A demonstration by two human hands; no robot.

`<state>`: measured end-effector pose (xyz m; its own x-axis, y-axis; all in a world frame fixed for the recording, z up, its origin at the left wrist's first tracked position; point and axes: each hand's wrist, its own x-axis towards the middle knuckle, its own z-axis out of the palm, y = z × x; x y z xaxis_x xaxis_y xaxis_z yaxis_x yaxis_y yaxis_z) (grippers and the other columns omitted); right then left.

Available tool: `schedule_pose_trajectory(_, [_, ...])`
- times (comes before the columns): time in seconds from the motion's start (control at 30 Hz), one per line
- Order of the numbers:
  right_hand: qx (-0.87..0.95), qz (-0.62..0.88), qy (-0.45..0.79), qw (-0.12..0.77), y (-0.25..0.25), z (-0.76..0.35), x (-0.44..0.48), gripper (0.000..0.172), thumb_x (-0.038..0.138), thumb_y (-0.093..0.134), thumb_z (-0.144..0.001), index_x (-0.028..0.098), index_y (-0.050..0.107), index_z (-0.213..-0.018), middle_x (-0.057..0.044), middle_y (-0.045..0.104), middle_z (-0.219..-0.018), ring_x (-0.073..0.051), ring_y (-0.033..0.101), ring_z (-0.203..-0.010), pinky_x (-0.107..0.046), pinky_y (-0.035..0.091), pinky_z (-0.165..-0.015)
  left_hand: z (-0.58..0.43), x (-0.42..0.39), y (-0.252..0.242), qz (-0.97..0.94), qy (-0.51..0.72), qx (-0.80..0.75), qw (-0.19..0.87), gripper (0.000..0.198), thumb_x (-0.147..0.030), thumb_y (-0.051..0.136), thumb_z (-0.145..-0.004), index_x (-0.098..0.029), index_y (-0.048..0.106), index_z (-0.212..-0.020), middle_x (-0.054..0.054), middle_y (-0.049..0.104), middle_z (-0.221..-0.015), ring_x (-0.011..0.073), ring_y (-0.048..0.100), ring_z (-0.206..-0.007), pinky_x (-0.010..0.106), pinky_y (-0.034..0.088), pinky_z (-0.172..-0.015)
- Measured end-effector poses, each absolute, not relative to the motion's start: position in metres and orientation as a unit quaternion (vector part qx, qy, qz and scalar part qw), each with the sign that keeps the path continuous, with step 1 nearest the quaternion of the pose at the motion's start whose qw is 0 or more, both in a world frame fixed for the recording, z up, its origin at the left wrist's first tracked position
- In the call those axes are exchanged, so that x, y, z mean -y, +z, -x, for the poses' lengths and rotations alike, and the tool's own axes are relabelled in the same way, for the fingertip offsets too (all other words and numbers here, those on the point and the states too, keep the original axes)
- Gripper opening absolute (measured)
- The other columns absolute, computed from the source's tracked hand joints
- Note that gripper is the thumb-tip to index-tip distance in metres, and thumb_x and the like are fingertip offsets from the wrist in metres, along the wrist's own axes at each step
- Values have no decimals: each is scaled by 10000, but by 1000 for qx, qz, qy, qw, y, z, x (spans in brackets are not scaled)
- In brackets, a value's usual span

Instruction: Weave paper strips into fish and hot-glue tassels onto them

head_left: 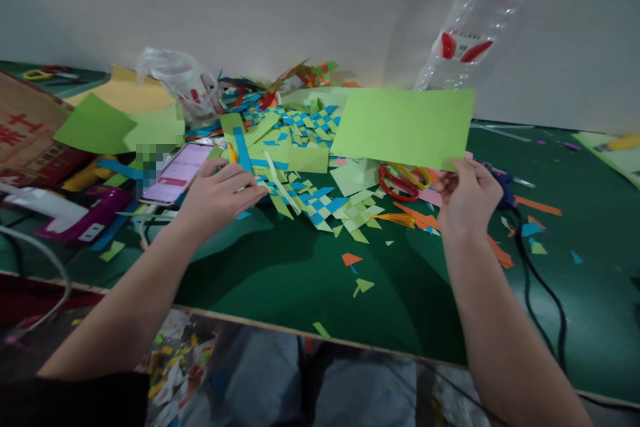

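Note:
A plain light-green sheet of paper [405,125] is pinched at its lower right corner by my right hand [470,190], which holds it up above the table. Over the left part of the paper pile, my left hand [217,197] has its fingers loosely stretched, with nothing seen in them. Just beyond that hand lie blue paper strips [243,150] and green paper pieces. Woven blue-and-green paper pieces [320,207] lie between the two hands. Red-handled scissors [397,185] rest under the sheet's lower edge, close to my right hand.
A lit phone [176,173] lies left of my left hand, near a purple box [95,213]. Behind stand a plastic-wrapped cup [193,90] and a large clear bottle [480,20]. A black cable [543,280] crosses the green table [300,293] at right. Paper scraps litter the floor.

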<state>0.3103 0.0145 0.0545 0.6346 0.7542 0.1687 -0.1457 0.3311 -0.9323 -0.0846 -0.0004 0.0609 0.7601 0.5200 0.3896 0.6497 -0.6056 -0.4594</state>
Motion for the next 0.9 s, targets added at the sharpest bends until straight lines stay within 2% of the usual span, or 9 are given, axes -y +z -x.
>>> schedule_pose_trajectory(0.13, [304, 503, 295, 753, 53, -313, -16, 30, 160, 652, -763, 142, 638, -743, 16, 576, -518, -72, 473, -421, -222, 376, -447, 81, 0, 74, 895, -79, 309, 313, 219, -127, 453, -1002, -228, 645, -1033, 19, 695, -912, 178, 548, -882, 382, 375, -850])
schedule_pose_trajectory(0.37, [303, 500, 293, 756, 53, -314, -16, 13, 164, 650, -756, 152, 648, -751, 18, 579, -521, -75, 480, -429, -225, 384, -445, 71, -11, 101, 918, -79, 323, 217, 351, -113, 353, -1021, -207, 661, -881, 30, 659, -811, 167, 534, -804, 407, 376, -848])
schedule_pose_trajectory(0.5, [298, 503, 290, 758, 53, -314, -17, 30, 158, 638, -747, 161, 645, -718, 22, 574, -500, -80, 487, -434, -222, 387, -440, 69, -16, 110, 912, -42, 305, 269, 399, -105, 311, -1022, -214, 674, -898, 25, 649, -813, 157, 545, -820, 414, 395, -861])
schedule_pose_trajectory(0.6, [294, 504, 293, 757, 53, -314, -17, 42, 167, 628, -745, 165, 640, -705, 24, 574, -493, -80, 482, -427, -220, 377, -431, 72, -20, 111, 910, -32, 294, 289, 380, -118, 326, -1019, -219, 682, -938, 25, 647, -808, 153, 557, -830, 412, 410, -859])
schedule_pose_trajectory(0.9, [296, 500, 298, 757, 54, -314, -16, 35, 166, 632, -753, 158, 635, -719, 18, 574, -507, -78, 481, -424, -223, 374, -435, 87, -59, 96, 908, -62, 343, 233, 291, -210, 409, -1030, -251, 692, -978, 7, 660, -837, 141, 514, -840, 433, 384, -934])
